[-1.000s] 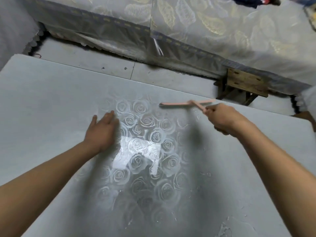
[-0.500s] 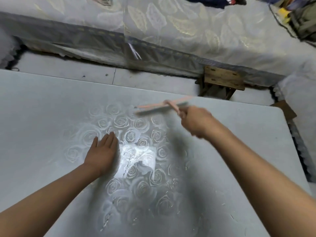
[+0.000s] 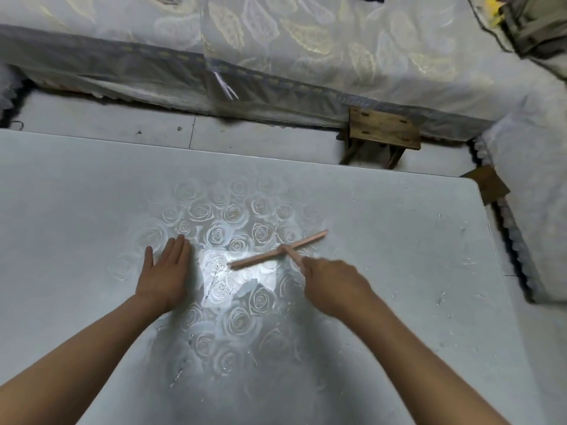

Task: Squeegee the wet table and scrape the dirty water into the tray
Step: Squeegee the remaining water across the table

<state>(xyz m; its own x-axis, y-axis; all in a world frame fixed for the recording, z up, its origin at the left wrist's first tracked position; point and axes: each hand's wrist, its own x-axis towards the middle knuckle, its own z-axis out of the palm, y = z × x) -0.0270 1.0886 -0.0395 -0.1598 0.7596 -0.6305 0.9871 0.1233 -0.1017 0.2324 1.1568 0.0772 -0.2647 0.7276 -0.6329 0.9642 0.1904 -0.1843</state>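
A pale grey table [image 3: 76, 210] with a rose pattern fills the view, and its middle shines wet under a light. My right hand [image 3: 333, 285] is closed around the handle of a pink squeegee [image 3: 276, 250]. The squeegee's blade lies slanted across the wet patch, its left end lower than its right. My left hand [image 3: 167, 271] rests flat on the table, fingers together, just left of the wet patch. Water streaks and droplets [image 3: 441, 299] dot the table's right side. No tray is in view.
Beyond the table's far edge runs a tiled floor strip [image 3: 122, 130], then a mattress with a leaf pattern [image 3: 306, 35]. A small wooden stool [image 3: 383, 133] stands on the floor at the far right. White fluffy fabric [image 3: 534, 194] borders the table's right edge.
My right hand has drawn the squeegee from the table's far edge toward me onto the wet middle. My left hand stayed flat on the table. The view shifted right.
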